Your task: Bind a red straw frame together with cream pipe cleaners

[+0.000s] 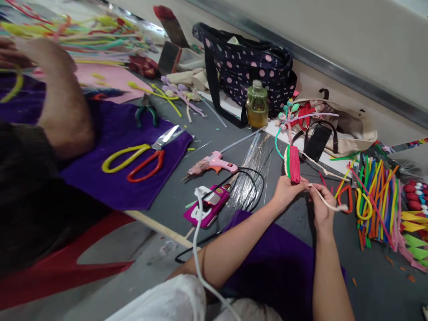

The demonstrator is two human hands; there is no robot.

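Observation:
My left hand (288, 192) is closed, its fingers pinching one part of a cream cord (326, 199) beside a pink, green and white bundle (293, 164). The bundle stands up just above that hand. Close to it, my right hand (321, 207) pinches the same cord, whose free end hangs toward the right. The two sets of fingertips nearly meet. Behind the bundle rises a pipe-cleaner flower piece (290, 117). A purple cloth (270, 263) lies under my forearms.
Left of my hands are a pink glue gun (214, 164), a magenta device (210, 207) with cables and clear sticks (250, 174). Large scissors (143, 160) lie near another person's arm (63, 98). Coloured pipe cleaners (379, 200) are at the right; a bottle (257, 107) and bags stand behind.

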